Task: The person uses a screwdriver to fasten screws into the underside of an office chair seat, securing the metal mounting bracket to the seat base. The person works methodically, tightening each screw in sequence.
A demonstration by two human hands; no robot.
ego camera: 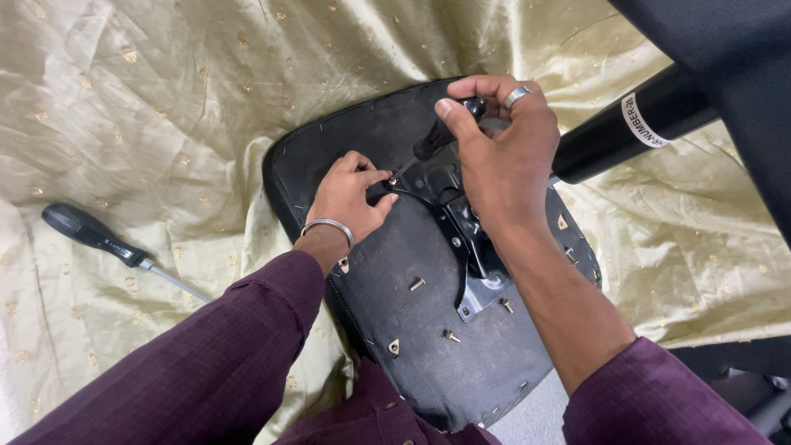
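An upturned black chair seat (412, 330) lies on a gold cloth, with a black metal mounting plate (478, 284) fixed on its underside. My right hand (507, 152) grips the black handle of a screwdriver (441, 136), whose tip points down-left at the plate's top corner. My left hand (350, 198), with a silver bangle on the wrist, pinches something small at that same spot beside the tip; what it pinches is hidden. Two loose screws (418, 284) (451, 336) stick up from the seat base.
A second black-handled screwdriver (115, 247) lies on the gold cloth (165, 107) at the left. A black cylinder with a white label (634, 128) slants in from the upper right under a dark chair part (733, 74). Grey floor shows at the bottom.
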